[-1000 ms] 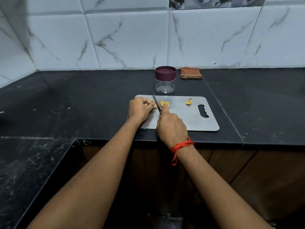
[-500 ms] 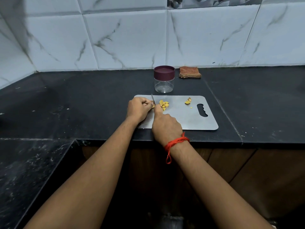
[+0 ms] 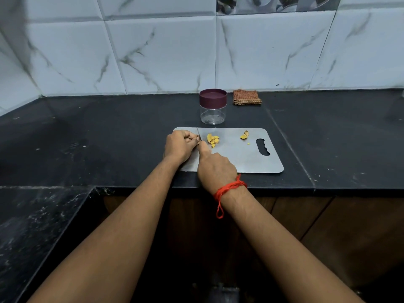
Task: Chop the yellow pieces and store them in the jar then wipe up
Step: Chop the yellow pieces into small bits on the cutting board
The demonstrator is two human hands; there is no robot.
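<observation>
Left hand: my left hand (image 3: pixel 181 145) sits on the near left corner of the board, fingers curled under, knuckles up against the blade. I cannot tell whether a piece is pinned beneath them.
Right hand: my right hand (image 3: pixel 215 169) is wrapped round the handle of the thin steel knife (image 3: pixel 198 135), forefinger stretched forward along its back. A red thread band (image 3: pixel 229 188) circles that wrist.
Hands together: the two hands are close, almost touching at the blade, which stands between them with its tip pointing away from me.
Yellow pieces: a small heap of chopped yellow pieces (image 3: pixel 213 140) lies just right of the blade, just beyond my right forefinger. A second, smaller cluster of yellow bits (image 3: pixel 244 135) lies further right, near the handle slot and well clear of both hands.
Board: a flat grey rectangular chopping board (image 3: pixel 251 158) with a wavy cut-out grip at its right end lies near the front edge of the black stone desk (image 3: pixel 109 132).
Jar: a clear round jar with a maroon screw lid (image 3: pixel 212 111) stands upright just behind the board, lid on.
Cloth: a folded orange-brown checked cloth (image 3: pixel 246 97) lies behind and right of the jar, against the white marble-veined wall tiles (image 3: pixel 164 55).
</observation>
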